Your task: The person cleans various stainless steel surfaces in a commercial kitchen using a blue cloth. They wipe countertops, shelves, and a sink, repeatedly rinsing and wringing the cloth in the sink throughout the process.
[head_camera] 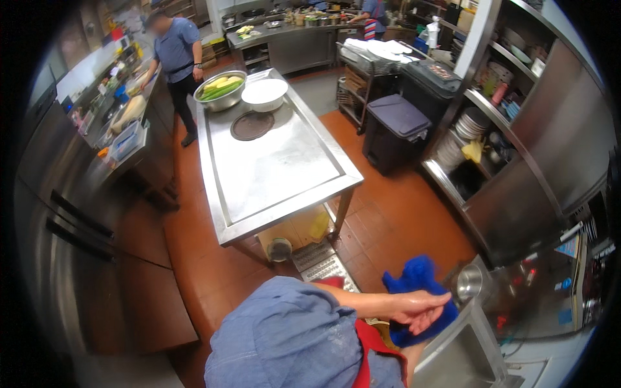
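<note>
A blue cloth (417, 272) lies behind and around my left hand (421, 309), which reaches across from the left with its palm side and loosely bent fingers showing. The hand touches the cloth, and I see no fingers gripping it. Part of my right forearm (414, 359) rises from the bottom edge towards the cloth; the right hand itself is hidden behind it. Just right of the cloth is the raised metal rim (451, 330) of what looks like a sink. Beyond that rim stands a round steel pot (469, 281).
Ahead is a steel table (271, 169) bearing a metal bowl of green and yellow vegetables (220, 89), a white bowl (264, 93) and a dark round mat (252, 126). A lidded bin (395, 131) and dish shelves (490, 102) stand right. A co-worker (177, 53) works at the left counter.
</note>
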A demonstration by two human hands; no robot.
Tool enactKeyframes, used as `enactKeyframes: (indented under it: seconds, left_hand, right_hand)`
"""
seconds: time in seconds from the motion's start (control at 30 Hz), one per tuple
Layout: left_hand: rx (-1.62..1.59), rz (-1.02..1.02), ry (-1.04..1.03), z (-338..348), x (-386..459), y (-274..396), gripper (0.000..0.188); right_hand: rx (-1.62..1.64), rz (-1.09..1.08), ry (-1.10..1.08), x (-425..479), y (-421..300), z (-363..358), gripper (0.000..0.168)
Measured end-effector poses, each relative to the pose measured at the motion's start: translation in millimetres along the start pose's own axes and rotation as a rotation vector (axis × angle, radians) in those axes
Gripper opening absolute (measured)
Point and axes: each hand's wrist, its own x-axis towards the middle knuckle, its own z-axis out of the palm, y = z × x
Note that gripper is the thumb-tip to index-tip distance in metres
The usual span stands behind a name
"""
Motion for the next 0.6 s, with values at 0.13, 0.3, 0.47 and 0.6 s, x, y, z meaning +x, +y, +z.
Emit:
enactKeyframes:
  seconds: [0.13, 0.3, 0.47, 0.6]
  left_hand:
    - [0.263, 0.131, 0.228, -12, -17, 45, 0.062]
    - [0.43, 0.28, 0.448, -27, -47, 92, 0.063]
    - [0.718, 0.272, 0.658, -40, -89, 140, 0.064]
    - [1.961, 0.836, 0.74, -131, -116, 145, 0.023]
  right_hand:
    - [-0.055, -0.018, -0.065, 41, 18, 30, 0.039]
    - [-0.249, 0.066, -0.2, 79, 27, 88, 0.045]
    - [-0.124, 0.318, -0.37, 125, 57, 126, 0.043]
    - [-0.061, 0.196, -0.342, 173, 91, 147, 0.037]
